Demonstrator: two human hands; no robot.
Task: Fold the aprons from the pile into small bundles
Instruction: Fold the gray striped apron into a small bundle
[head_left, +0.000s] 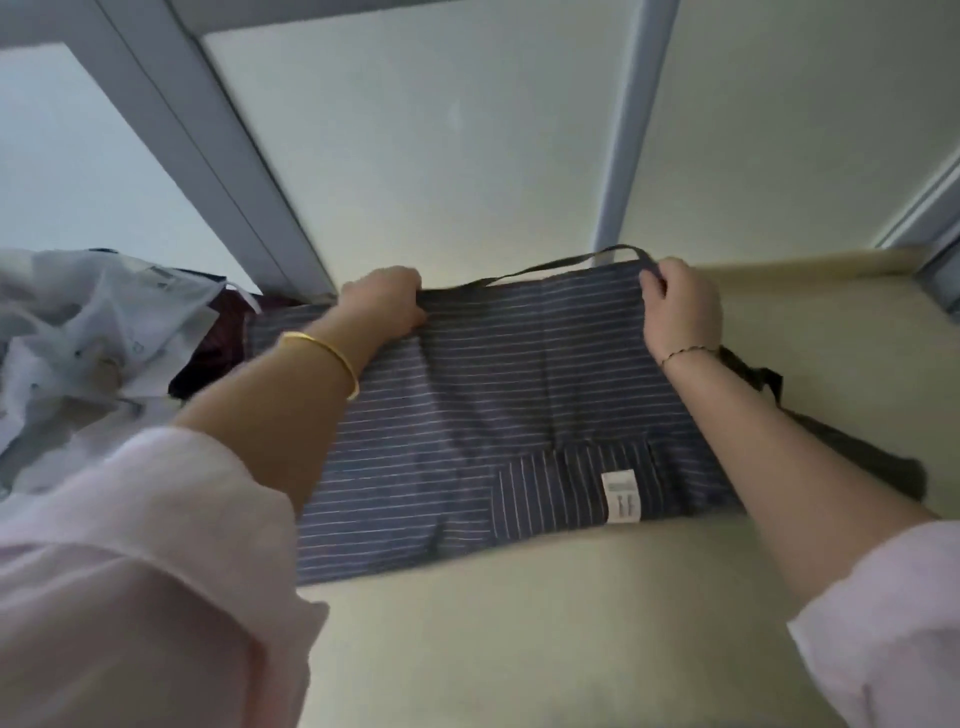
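A dark blue apron with thin white stripes (498, 410) lies spread flat on the cream table (519, 639), a white label near its front edge. My left hand (384, 301) grips the apron's far left corner. My right hand (678, 306) pinches the far right corner, where the dark neck strap (582, 261) loops along the far edge. A dark tie strap (831, 436) trails off to the right under my right forearm. The pile of aprons (104, 338), white printed cloth and a dark maroon piece, sits at the left.
A white wall with grey window frames (249, 171) rises right behind the table's far edge. A grey frame corner (940, 280) stands at the far right. Bare table surface lies in front of the apron.
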